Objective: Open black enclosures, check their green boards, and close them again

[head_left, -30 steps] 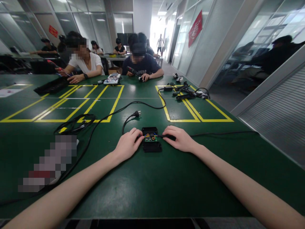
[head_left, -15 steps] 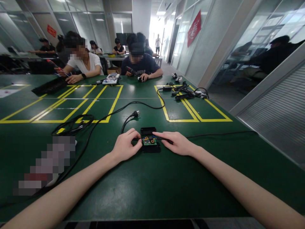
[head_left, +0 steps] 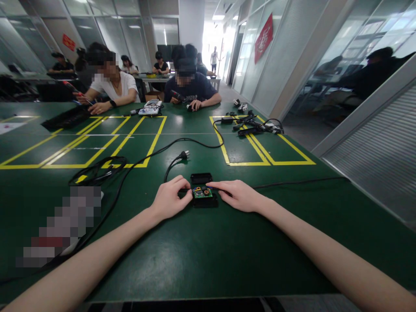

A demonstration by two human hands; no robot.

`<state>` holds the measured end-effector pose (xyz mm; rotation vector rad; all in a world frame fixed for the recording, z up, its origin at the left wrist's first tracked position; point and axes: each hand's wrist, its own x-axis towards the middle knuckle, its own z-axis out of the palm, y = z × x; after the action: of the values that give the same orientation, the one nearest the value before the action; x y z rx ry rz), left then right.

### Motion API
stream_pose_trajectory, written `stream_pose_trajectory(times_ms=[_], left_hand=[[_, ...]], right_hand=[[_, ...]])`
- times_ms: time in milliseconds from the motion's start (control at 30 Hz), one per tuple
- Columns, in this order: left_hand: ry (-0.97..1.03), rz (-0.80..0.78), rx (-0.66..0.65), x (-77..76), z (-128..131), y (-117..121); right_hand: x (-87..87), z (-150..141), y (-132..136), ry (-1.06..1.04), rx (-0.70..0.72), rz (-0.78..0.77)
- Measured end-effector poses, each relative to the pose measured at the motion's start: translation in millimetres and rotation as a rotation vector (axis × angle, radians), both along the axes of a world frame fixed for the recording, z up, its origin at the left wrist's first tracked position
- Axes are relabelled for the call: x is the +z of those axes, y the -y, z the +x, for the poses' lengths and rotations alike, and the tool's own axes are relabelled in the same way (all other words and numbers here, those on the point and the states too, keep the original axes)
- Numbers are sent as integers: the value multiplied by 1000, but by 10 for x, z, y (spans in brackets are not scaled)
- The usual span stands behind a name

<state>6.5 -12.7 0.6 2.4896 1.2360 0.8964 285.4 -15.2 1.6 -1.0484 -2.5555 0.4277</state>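
A small green circuit board (head_left: 203, 193) with copper-wound coils rests in the lower half of an opened black plastic case (head_left: 211, 203). The other half, a black shell (head_left: 200, 178), lies just behind it. At the board's left end, my left hand (head_left: 172, 197) pinches the black plug cable (head_left: 172, 163) between thumb and fingers. From the right, my right hand (head_left: 240, 195) has its index finger stretched to the wires at the board's edge. Its thumb sits lower, and the black cable (head_left: 302, 181) on that side passes between them, partly hidden by the hand.
A two-pin plug (head_left: 184, 154) lies behind my left hand. Coiled black cable (head_left: 100, 171) and a blurred-out object (head_left: 65, 225) are at the left. More adapters and cables (head_left: 255, 125) lie at the back right. Two people work across the green table (head_left: 182, 260).
The view has shifted slightly. My right index fingertip stays at the board's right edge, and my left hand keeps its pinch at the left end.
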Motion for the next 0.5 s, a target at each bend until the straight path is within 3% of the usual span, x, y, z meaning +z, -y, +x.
stream_pose_trajectory(times_ms=[167,300,500], left_hand=[[33,0,-21,38,0,32],[78,2,-109,58,-6,54],[49,-15,-170,59,-28,48]], right_hand=[[58,23,36,-57,22,49],[108,45,87,-139,41,81],[68,28,108,-112,60,52]])
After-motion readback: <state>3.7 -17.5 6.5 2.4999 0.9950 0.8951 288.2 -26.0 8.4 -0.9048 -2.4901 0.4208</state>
